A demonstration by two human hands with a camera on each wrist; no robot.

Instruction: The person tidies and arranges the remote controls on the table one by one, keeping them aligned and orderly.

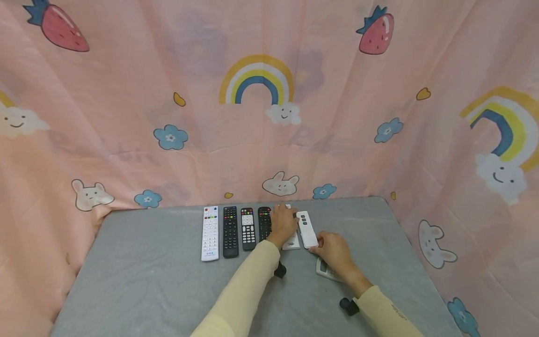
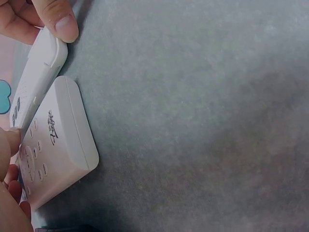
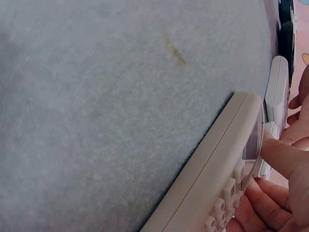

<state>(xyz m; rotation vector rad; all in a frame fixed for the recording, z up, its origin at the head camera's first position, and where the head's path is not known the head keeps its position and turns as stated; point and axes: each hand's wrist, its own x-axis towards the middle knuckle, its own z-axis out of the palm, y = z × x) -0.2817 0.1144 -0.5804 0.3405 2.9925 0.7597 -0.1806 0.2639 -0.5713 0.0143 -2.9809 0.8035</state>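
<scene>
A slim white remote with dark buttons near its far end lies slightly slanted on the table. My right hand pinches its near end between thumb and fingers. My left hand reaches over a wider white remote, thumb along one side and fingers at the other; its thumb comes right up to the slim remote. Most of the wider remote's far half is hidden under that hand in the head view. Below my right wrist lies an off-white device with a screen and raised keys, partly covered.
Left of my hands stand a long white remote, a black remote, a black remote with a white button panel and another black remote in a row. The grey table meets a pink patterned curtain behind.
</scene>
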